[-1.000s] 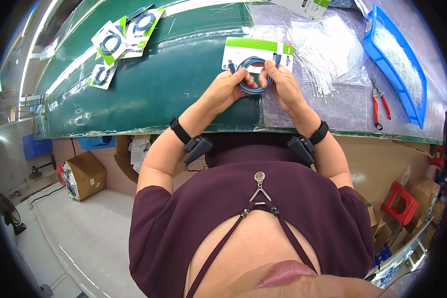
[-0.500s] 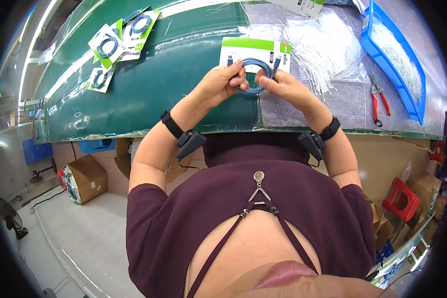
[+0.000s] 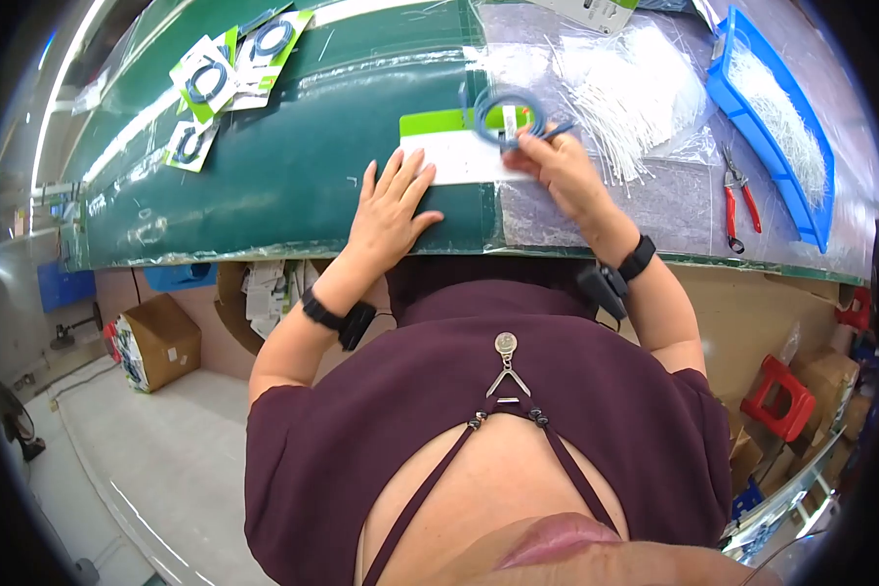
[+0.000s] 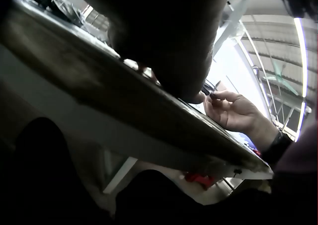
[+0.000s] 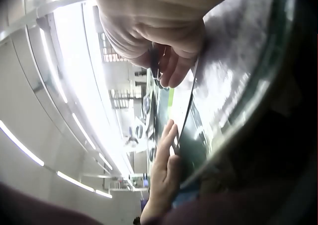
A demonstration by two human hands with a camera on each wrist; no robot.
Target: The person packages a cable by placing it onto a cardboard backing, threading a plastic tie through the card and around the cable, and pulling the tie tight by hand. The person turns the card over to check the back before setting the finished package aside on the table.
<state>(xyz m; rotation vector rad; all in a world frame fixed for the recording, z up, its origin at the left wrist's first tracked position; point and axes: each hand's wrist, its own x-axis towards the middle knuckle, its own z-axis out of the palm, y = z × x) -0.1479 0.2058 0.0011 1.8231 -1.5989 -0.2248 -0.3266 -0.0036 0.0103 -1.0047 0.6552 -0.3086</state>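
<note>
In the head view my right hand [image 3: 565,176] pinches a coiled blue cable [image 3: 485,121] between thumb and fingers, its plug end sticking out to the right. Beneath the coil lies a white and green backing card [image 3: 459,156], turned toward the table's front edge. My left hand [image 3: 391,210] is spread flat with straight fingers, its fingertips at the card's lower left corner. The right wrist view shows the right hand [image 5: 164,31] curled at the cable, with the left hand [image 5: 164,178] beyond it by the card's edge.
Several carded blue cables [image 3: 205,80] lie at the table's far left. White cable ties [image 3: 620,107] are spread on plastic to the right, near red-handled cutters [image 3: 738,200]. A blue bin [image 3: 776,137] with more ties stands at the right edge.
The left hand has let go of the cable and moved left and down onto the card. The card has slid left and toward me. The right hand alone now holds the coil.
</note>
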